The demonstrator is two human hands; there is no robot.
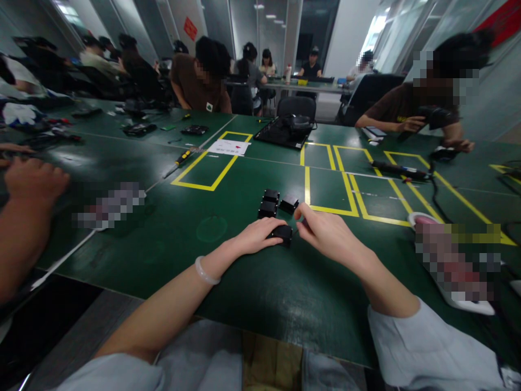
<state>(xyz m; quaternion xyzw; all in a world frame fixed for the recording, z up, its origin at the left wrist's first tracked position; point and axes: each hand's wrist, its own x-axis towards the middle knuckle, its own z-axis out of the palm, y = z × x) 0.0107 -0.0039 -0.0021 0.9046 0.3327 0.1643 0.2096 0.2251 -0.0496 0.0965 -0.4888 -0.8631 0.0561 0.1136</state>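
Note:
On the green table [240, 282], my left hand [260, 236] grips a small black rectangular block [285, 234] between thumb and fingers. Just right of that block is my right hand [325, 231], its fingers bent in a pinch. Anything held in its fingertips is too small or hidden to make out. Beyond my hands sit further black blocks: one [271, 195] at the back, one [267, 210] right in front of it, and one tilted block [289, 204] close to my right fingertips.
Yellow tape rectangles [307, 184] mark the table ahead. A screwdriver [183, 156], a paper sheet [228, 147], a black panel [280, 133] and a black cabled tool [401, 169] lie farther off. Another person's hand [35, 182] is at left; a white-edged tray [468, 305] is at right.

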